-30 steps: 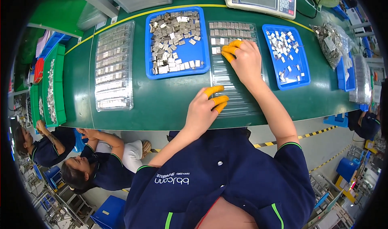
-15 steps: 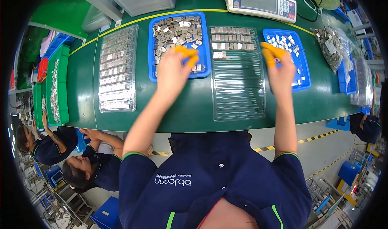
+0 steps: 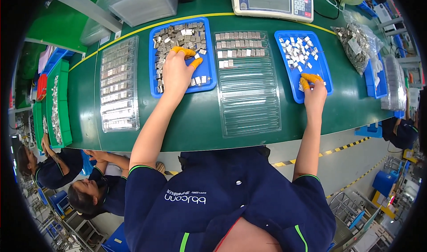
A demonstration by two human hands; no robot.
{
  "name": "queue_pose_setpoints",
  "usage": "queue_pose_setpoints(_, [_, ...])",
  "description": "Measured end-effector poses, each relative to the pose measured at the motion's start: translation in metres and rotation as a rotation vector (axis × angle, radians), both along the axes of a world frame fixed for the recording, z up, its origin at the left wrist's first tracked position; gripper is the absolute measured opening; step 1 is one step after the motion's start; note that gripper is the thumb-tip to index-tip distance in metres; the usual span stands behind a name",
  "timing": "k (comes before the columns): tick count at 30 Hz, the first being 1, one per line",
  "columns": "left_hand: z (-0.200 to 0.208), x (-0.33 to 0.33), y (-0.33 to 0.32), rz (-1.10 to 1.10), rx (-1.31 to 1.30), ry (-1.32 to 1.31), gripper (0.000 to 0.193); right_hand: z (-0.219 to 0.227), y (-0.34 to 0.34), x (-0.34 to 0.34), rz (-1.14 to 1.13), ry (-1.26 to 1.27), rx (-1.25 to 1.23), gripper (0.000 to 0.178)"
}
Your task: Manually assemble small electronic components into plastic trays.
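My left hand (image 3: 176,74), with orange finger cots, reaches into the left blue tray (image 3: 214,74). This tray holds a heap of small silvery-grey rectangular parts (image 3: 184,36). Thumb and index finger are apart, close to some loose parts. My right hand (image 3: 315,94), also in orange cots, is at the near end of the right blue tray (image 3: 320,69). Its fingertips are drawn together beside small white parts (image 3: 300,52); what they pinch, if anything, is hidden. Between both hands lies a clear ribbed plastic tray (image 3: 249,96), with grey parts in rows at its far end.
Another clear tray (image 3: 119,92), filled with rows of parts, lies to the left. A scale (image 3: 271,3) and stacked clear containers (image 3: 144,3) stand at the back. A bag of parts (image 3: 353,47) is at right. Green bins (image 3: 64,105) and co-workers are at left.
My right hand has moved from the ribbed tray's right edge to the near end of the right blue tray. My left hand stays over the left tray. The whole view has shifted slightly.
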State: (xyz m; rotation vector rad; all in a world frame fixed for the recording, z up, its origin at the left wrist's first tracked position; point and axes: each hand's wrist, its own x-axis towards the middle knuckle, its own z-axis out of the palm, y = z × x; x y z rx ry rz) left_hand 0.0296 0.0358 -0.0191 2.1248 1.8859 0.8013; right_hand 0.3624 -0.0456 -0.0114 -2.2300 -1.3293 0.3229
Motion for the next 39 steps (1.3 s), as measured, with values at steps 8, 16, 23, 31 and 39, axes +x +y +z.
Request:
queue_pose_setpoints(8, [-0.003,-0.001,-0.002,0.018,-0.017,-0.299,0.018,-0.008,-0.006,0.019,0.084,-0.327,0.259,0.031])
queue_pose_setpoints(16, [0.005,0.000,-0.024,-0.117,-0.100,-0.691,0.021,0.005,-0.001,0.013,0.076,0.020,-0.047,0.031])
queue_pose_setpoints(23, [0.009,-0.006,-0.046,-0.090,-0.221,-0.880,0.024,-0.006,0.009,0.018,0.081,0.028,0.009,0.022])
queue_pose_setpoints(31, [0.016,0.010,-0.066,-0.035,-0.401,-1.280,0.024,0.016,0.007,-0.005,-0.057,-0.348,0.263,0.018])
queue_pose_setpoints(39, [0.017,0.024,-0.074,-0.071,-0.448,-1.345,0.028,0.047,0.007,-0.095,0.345,0.460,0.369,0.025])
